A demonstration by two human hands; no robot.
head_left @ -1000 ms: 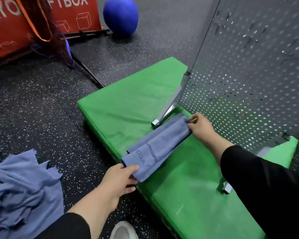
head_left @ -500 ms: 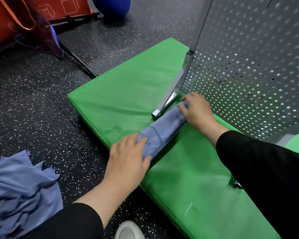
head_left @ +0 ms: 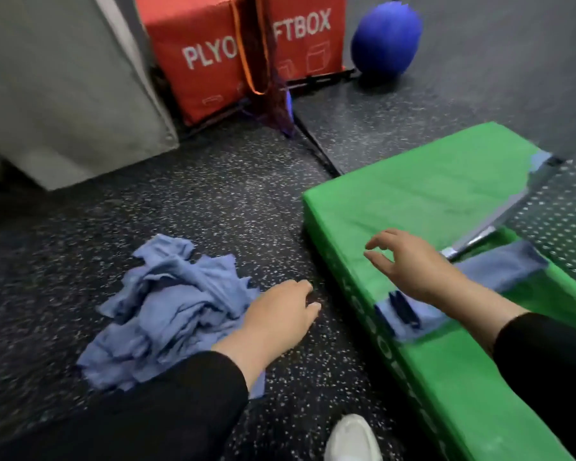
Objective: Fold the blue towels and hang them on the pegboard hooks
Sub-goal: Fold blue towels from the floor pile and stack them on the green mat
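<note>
A folded blue towel (head_left: pixel 499 269) lies as a long strip on the green mat (head_left: pixel 423 194), beside the pegboard's metal foot (head_left: pixel 473 241). The pegboard (head_left: pixel 559 221) stands at the right edge. A heap of crumpled blue towels (head_left: pixel 167 301) lies on the dark floor to the left. My left hand (head_left: pixel 280 314) hovers over the floor at the heap's right edge, fingers relaxed, holding nothing. My right hand (head_left: pixel 409 261) floats above the mat and the folded towel, fingers loosely spread and empty; its forearm hides the towel's middle.
Red plyo boxes (head_left: pixel 213 58) and a blue ball (head_left: pixel 384 39) stand at the back. A grey panel (head_left: pixel 64 88) leans at the far left. My white shoe (head_left: pixel 351 439) shows at the bottom. Speckled black flooring surrounds the mat.
Both hands have let go of the folded towel, which stays on the mat. My view swung left toward the heap, and my left hand moved off the mat to the heap's edge.
</note>
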